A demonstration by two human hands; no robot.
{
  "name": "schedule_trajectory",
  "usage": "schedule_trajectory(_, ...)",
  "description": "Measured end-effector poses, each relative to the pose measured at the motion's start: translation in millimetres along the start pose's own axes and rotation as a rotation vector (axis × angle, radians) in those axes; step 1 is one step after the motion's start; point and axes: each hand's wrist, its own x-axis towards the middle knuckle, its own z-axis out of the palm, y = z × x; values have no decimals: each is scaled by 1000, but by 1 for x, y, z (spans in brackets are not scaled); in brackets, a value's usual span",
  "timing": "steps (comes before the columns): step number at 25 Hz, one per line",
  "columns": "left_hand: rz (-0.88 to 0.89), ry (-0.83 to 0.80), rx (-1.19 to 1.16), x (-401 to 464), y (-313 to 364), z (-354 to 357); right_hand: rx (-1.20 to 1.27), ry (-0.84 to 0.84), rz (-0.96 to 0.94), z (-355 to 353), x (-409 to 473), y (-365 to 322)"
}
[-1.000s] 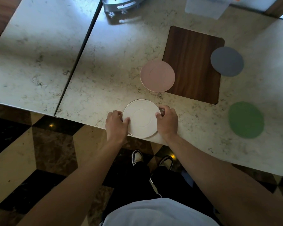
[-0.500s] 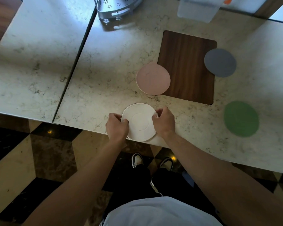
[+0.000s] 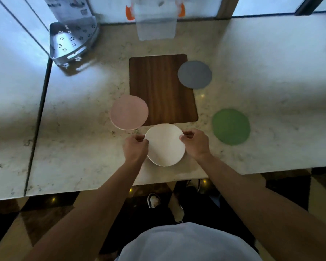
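Head view: a round white ceramic plate (image 3: 165, 145) sits near the front edge of the pale marble counter (image 3: 79, 147), just in front of the dark wooden board (image 3: 163, 90). The left hand (image 3: 135, 149) and right hand (image 3: 196, 143) pinch opposite rims with curled fingers — a sound grip for something likely stiff, smooth and breakable. Nearby lie pink (image 3: 129, 112), grey (image 3: 194, 74) and green (image 3: 231, 126) discs — the floor below is checkered tile.

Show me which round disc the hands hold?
The white disc, between left hand and right hand; pink disc, grey disc and green disc lie untouched.
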Motion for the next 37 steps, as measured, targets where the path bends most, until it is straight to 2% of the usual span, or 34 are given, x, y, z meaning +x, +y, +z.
schedule_trajectory(6,91,-187,62,-8,71,105,126,125,81,-101,47,59)
schedule_trajectory(9,129,-241,127,-11,97,160,87,194,110,-145,71,90)
schedule_trajectory(14,133,-274,141,-11,116,208,89,203,127,-174,99,115)
schedule_trajectory(21,80,-273,157,-3,123,236,91,224,139,-187,120,123)
schedule_trajectory(32,311,-261,440,-6,134,242,-150,291,140,-174,118,129)
schedule_trajectory(37,262,-274,535,-8,138,253,-185,275,198,-174,119,121)
